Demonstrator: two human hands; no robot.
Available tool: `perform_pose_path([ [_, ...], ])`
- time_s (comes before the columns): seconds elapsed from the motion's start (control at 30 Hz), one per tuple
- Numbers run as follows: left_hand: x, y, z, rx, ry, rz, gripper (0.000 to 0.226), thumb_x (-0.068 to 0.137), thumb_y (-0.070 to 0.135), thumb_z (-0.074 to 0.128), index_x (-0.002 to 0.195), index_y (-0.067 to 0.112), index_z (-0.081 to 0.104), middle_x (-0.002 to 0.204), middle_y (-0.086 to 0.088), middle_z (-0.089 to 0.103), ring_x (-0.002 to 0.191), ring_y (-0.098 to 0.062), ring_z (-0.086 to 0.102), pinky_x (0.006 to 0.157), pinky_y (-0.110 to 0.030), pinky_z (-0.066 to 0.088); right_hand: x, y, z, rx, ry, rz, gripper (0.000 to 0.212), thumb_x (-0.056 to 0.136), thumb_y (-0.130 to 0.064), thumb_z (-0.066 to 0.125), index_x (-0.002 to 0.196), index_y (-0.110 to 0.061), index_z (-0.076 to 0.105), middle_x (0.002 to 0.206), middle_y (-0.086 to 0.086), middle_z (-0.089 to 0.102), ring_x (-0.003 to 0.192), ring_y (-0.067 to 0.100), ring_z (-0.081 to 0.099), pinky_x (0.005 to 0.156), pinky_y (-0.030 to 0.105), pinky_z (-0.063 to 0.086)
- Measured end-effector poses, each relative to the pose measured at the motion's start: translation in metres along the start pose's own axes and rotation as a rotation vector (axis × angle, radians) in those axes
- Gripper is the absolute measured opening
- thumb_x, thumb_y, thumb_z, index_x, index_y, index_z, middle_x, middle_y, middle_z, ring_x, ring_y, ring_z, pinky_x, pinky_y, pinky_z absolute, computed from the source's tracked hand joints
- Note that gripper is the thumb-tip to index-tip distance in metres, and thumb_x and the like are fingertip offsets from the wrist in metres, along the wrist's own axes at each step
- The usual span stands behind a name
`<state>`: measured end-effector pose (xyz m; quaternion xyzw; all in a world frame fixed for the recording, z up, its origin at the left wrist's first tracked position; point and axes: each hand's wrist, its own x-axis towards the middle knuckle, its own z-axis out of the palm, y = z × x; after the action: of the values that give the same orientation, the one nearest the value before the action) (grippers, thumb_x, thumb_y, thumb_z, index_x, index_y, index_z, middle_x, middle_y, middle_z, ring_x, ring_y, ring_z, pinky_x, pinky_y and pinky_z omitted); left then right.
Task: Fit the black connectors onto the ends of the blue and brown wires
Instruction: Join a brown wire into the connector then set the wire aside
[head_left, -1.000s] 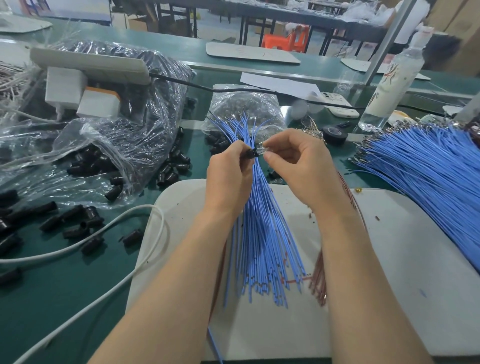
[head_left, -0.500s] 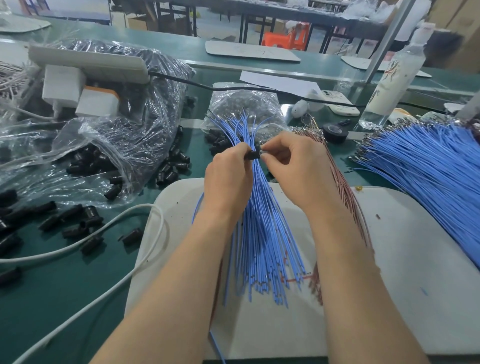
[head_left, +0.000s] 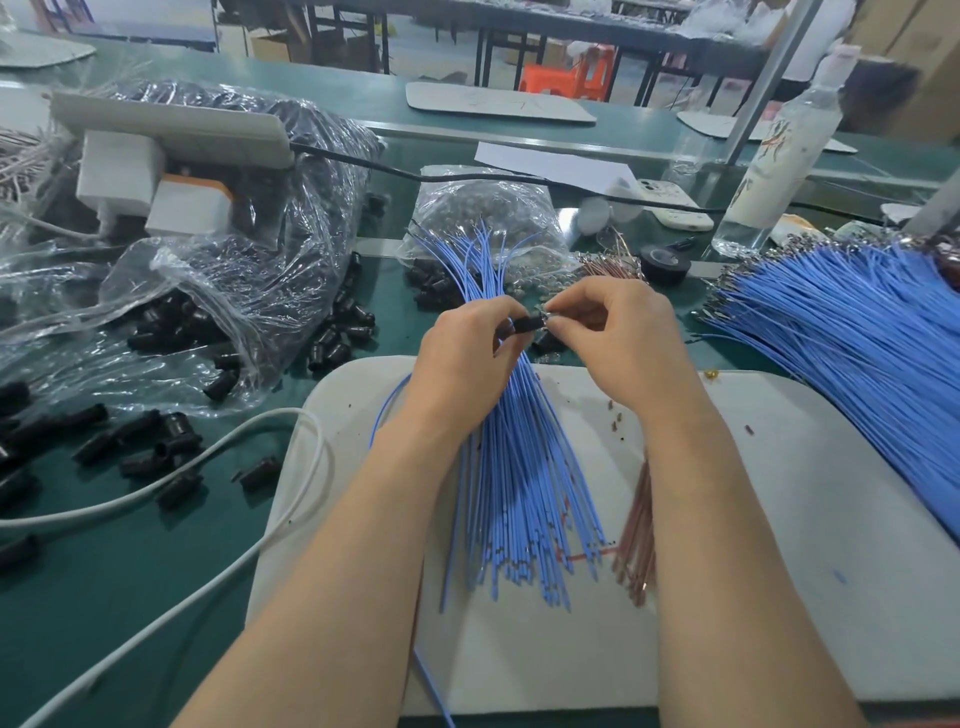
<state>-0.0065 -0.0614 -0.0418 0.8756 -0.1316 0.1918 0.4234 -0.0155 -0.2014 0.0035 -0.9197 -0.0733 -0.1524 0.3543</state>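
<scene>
My left hand (head_left: 462, 364) pinches a small black connector (head_left: 525, 325) and also holds a bundle of blue wires (head_left: 519, 478) that fans out over the white board (head_left: 779, 519). My right hand (head_left: 618, 343) pinches a metal-tipped wire end at the connector's right opening; which colour that wire is cannot be told. A thin bundle of brown wires (head_left: 636, 530) hangs below my right wrist. Loose black connectors (head_left: 337, 338) lie on the green table to the left.
Clear plastic bags of black connectors (head_left: 249, 270) sit at the left, a bag of metal parts (head_left: 488, 208) behind my hands. A big heap of blue wires (head_left: 857, 353) lies at the right. A white cable (head_left: 208, 452), black tape roll (head_left: 665, 262), bottle (head_left: 779, 156) and phone (head_left: 670, 202) are nearby.
The brown wires have dropped from beside my right hand to under my wrist. My hands stay together at the connector, shifted slightly.
</scene>
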Motion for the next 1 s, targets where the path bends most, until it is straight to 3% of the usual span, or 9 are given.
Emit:
perform_pose_path([
  [0.13,0.0,0.0,-0.001,0.061,-0.006,0.03,0.01,0.089,0.017,0.063,0.097,0.016,0.068,0.079,0.006,0.056,0.067,-0.013,0.046,0.065,-0.029,0.042,0.0,0.002,-0.001,-0.01,-0.02,0.002,0.012,0.085,-0.011,0.068,0.095,-0.015,0.072,0.082,-0.003,0.069,0.077,0.009,0.065,0.077,0.015,0.049],
  [0.3,0.0,0.0,0.0,0.042,0.015,-0.011,0.009,0.088,0.018,0.063,0.096,0.017,0.067,0.08,0.006,0.057,0.066,-0.013,0.046,0.066,-0.03,0.044,0.003,0.006,0.002,0.082,0.014,0.032,0.009,0.084,-0.014,0.069,0.09,-0.019,0.071,0.079,-0.008,0.068,0.074,0.0,0.063,0.071,0.009,0.048],
  [0.47,0.001,-0.002,-0.001,0.0,0.055,-0.102,0.007,0.089,0.018,0.062,0.095,0.016,0.066,0.081,0.005,0.06,0.07,-0.018,0.052,0.073,-0.036,0.05,0.006,0.02,0.003,0.072,0.153,0.142,0.009,0.084,-0.012,0.065,0.088,-0.02,0.064,0.076,-0.012,0.063,0.075,0.007,0.061,0.077,0.022,0.05],
  [0.57,0.0,-0.001,-0.002,-0.018,0.071,-0.113,0.006,0.09,0.015,0.062,0.095,0.015,0.065,0.083,0.004,0.065,0.076,-0.021,0.058,0.077,-0.039,0.051,0.005,0.026,0.011,-0.063,0.052,0.218,0.012,0.083,-0.009,0.063,0.087,-0.019,0.063,0.081,-0.004,0.064,0.082,0.015,0.061,0.076,0.027,0.048],
  [0.63,0.0,-0.001,-0.001,-0.038,0.077,-0.123,0.007,0.089,0.014,0.061,0.096,0.013,0.065,0.084,0.001,0.067,0.08,-0.022,0.061,0.079,-0.039,0.051,0.005,0.03,0.016,-0.134,-0.006,0.258,0.012,0.083,-0.01,0.062,0.089,-0.02,0.064,0.086,-0.003,0.065,0.084,0.015,0.059,0.071,0.023,0.041],
  [0.8,-0.001,-0.001,-0.001,-0.113,0.096,-0.157,0.008,0.089,0.01,0.061,0.097,0.011,0.063,0.085,0.0,0.068,0.082,-0.019,0.064,0.082,-0.037,0.052,0.006,0.032,0.021,-0.21,0.001,0.27,0.015,0.086,-0.019,0.063,0.099,-0.02,0.07,0.106,0.005,0.065,0.094,0.018,0.058,0.077,0.022,0.039],
  [1.0,0.0,-0.002,-0.001,-0.174,0.122,-0.177,0.01,0.089,0.005,0.06,0.098,0.01,0.061,0.083,0.001,0.065,0.085,-0.021,0.064,0.085,-0.037,0.052,0.004,0.022,0.026,-0.257,-0.125,0.251,0.008,0.084,-0.029,0.068,0.085,-0.022,0.071,0.093,0.002,0.069,0.09,0.019,0.061,0.078,0.029,0.048],
])
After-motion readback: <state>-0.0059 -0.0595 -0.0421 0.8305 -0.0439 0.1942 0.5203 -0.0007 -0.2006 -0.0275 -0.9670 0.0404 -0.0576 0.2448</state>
